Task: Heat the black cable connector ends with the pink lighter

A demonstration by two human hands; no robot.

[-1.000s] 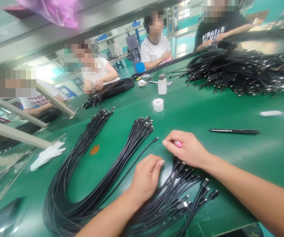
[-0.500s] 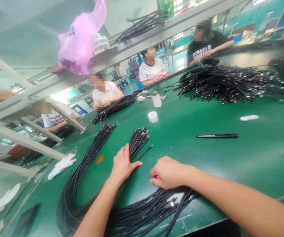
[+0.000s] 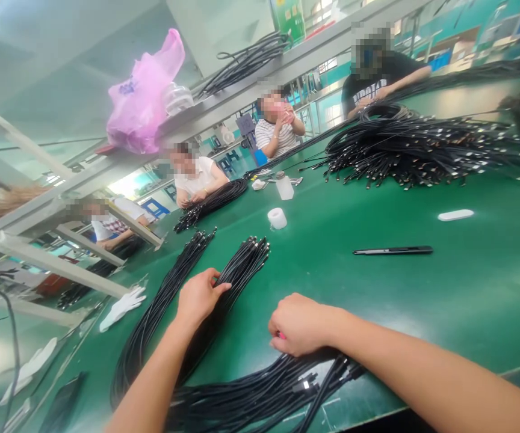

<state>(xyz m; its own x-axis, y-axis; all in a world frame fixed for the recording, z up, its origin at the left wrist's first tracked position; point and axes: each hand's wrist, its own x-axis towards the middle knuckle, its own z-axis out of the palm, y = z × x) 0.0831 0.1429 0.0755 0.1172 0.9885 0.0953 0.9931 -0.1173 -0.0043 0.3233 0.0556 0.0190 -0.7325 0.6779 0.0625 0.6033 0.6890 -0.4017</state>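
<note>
My left hand rests at the left side of a bundle of black cables, its thumb and forefinger apart. The cables' metal-tipped plugs point away from me. Beside them lies the other end of the looped bundle, also black plugs. Closed, my right hand hovers over or touches the table. A small bit of pink shows at its fingers, mostly hidden. Below this hand run more black cables, some with plugs near the table's front edge.
On the green table lie a black pen-like tool, a white oval piece, a white roll, a bottle and a big cable pile. White gloves lie left. Several people sit across the table.
My left hand has drawn back down and left along the bundle, its thumb nearer the forefinger. The single cable lying apart now sits with the bundle. My right hand stays closed.
</note>
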